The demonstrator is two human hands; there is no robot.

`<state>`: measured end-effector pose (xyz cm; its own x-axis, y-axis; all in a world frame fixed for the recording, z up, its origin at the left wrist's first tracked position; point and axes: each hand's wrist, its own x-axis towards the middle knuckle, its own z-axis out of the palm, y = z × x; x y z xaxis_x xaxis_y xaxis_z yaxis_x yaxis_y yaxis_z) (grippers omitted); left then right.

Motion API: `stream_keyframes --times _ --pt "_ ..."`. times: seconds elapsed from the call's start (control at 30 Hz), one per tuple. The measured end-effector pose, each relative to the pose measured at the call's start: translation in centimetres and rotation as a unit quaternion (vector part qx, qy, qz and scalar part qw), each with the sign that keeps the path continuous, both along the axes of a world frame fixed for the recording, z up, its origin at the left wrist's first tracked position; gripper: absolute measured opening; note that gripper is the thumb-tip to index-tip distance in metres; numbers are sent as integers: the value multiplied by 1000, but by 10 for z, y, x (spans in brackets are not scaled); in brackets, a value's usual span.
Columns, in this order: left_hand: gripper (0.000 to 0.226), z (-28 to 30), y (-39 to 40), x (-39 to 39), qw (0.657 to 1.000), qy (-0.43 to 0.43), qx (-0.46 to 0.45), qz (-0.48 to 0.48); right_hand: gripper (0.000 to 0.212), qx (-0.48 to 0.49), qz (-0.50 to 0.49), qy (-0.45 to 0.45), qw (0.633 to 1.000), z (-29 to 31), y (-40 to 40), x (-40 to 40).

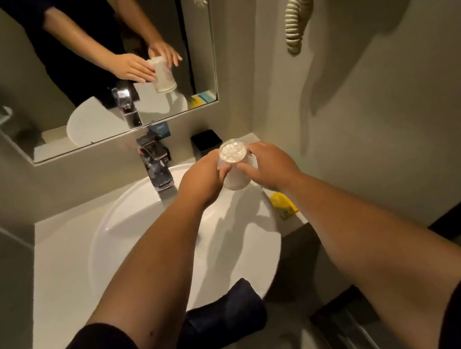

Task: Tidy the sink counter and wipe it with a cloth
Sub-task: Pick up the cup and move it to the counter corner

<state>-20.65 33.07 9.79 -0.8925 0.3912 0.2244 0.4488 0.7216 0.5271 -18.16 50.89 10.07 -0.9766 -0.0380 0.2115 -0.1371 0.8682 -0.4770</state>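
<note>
A clear plastic cup (233,161) hangs upside down over the back right of the white round sink (128,220). My left hand (203,181) grips its left side. My right hand (270,165) touches its right side with the fingertips. The mirror (87,76) above repeats both hands and the cup. A dark folded cloth (221,317) lies over the sink's front rim. A yellow packet (283,203) rests on the pale counter (58,277) to the right of the sink, partly hidden by my right forearm.
A chrome tap (157,167) stands behind the sink. A small black box (206,139) sits at the back right of the counter, and a blue packet (159,129) stands behind the tap. A coiled cord (299,6) hangs on the right wall.
</note>
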Motion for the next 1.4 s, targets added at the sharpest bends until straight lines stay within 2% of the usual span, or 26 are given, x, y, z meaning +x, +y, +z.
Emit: stream_keyframes --times 0.3,0.6,0.77,0.93,1.17,1.27,1.4 --pt "36 -23 73 -88 1000 -17 6 0 45 -11 -52 -27 998 -23 63 -79" --pt "36 -70 108 -169 998 -55 1 29 43 -25 -40 -85 995 -66 91 -165" --pt "39 -104 122 -208 996 -76 34 30 47 -53 -40 -89 994 -97 97 -210" --pt "34 -126 134 -223 990 -106 53 78 48 -86 -45 -101 990 -127 93 -236" --pt "34 -129 141 -227 985 -134 37 105 46 -105 -55 -113 987 -136 92 -243" --pt "36 -129 142 -226 986 -131 16 102 53 -102 -59 -117 986 -137 93 -243" --pt "51 -120 141 -221 983 -146 3 113 79 -93 -80 -139 983 -135 93 -238"
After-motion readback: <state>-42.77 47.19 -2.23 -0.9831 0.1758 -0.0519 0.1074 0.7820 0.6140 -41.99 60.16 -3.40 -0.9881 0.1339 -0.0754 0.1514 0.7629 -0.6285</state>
